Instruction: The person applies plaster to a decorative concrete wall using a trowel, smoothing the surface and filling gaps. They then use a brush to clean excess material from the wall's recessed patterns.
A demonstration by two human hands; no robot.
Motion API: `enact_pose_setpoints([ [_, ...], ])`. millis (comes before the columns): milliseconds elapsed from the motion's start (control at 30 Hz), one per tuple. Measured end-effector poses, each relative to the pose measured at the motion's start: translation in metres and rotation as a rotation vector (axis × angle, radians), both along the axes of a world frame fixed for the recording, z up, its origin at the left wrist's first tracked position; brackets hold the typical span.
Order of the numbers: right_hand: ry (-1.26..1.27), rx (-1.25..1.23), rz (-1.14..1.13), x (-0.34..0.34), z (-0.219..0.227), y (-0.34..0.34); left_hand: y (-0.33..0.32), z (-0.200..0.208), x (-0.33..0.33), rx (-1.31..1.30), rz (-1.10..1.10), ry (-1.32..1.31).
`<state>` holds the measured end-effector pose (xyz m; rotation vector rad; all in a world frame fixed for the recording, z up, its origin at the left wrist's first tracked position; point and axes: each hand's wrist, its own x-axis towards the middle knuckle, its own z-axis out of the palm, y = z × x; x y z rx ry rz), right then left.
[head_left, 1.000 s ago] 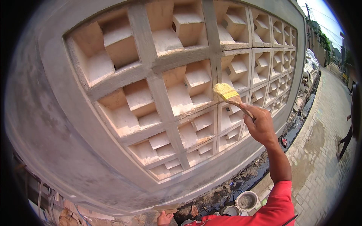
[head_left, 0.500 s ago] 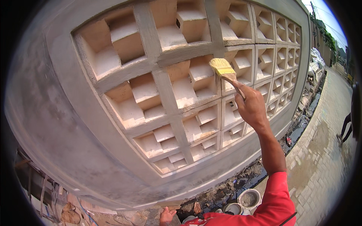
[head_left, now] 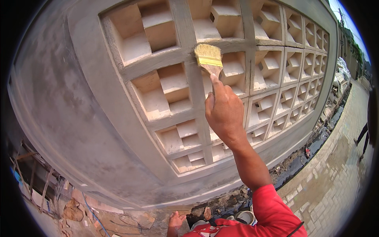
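My right hand [head_left: 226, 108] grips the wooden handle of a wide paintbrush [head_left: 209, 59] with pale bristles and a yellow band. Its bristles lie over a crossing of grey mortar strips on the vent block wall [head_left: 160, 110]; whether they press on the surface I cannot tell. Cream, deeply recessed blocks fill a grey plastered frame. Low down at the picture's bottom is my left hand [head_left: 176, 219], its fingers apart and nothing visible in it, beside my red shirt.
Smooth grey plaster [head_left: 85, 110] curves away on the left. Below lie rubble and boards [head_left: 138, 219] and a bucket [head_left: 245, 216] partly hidden by my sleeve. A dark ditch [head_left: 292, 173] runs between wall and paved road [head_left: 323, 193]. Another person's leg [head_left: 362, 136] shows at far right.
The brush and my right hand have moved left and slightly up, from one mortar joint to another. The view has shifted, so the wall sits farther right. My left hand stays low.
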<state>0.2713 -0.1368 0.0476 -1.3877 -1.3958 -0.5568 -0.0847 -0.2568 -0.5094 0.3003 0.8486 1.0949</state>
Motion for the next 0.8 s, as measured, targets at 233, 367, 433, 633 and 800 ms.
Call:
enact_pose_setpoints([
  [233,-0.120,0.168,0.170,0.002,0.015,-0.029,-0.016,-0.013,-0.018,-0.028,0.014,0.018],
  [367,-0.172,0.131,0.120,0.015,0.014,-0.003,-0.007,-0.018,-0.018,-0.004,-0.052,0.016],
  [433,-0.213,0.029,0.097,0.009,-0.014,0.001,-0.001,-0.013,-0.017,-0.022,-0.061,0.011],
  [633,-0.206,0.099,0.220,-0.002,-0.019,-0.034,0.009,-0.008,-0.024,0.005,-0.074,0.003],
  [800,-0.244,0.107,0.101,0.002,0.012,-0.009,0.022,-0.012,-0.024,0.012,-0.145,0.078],
])
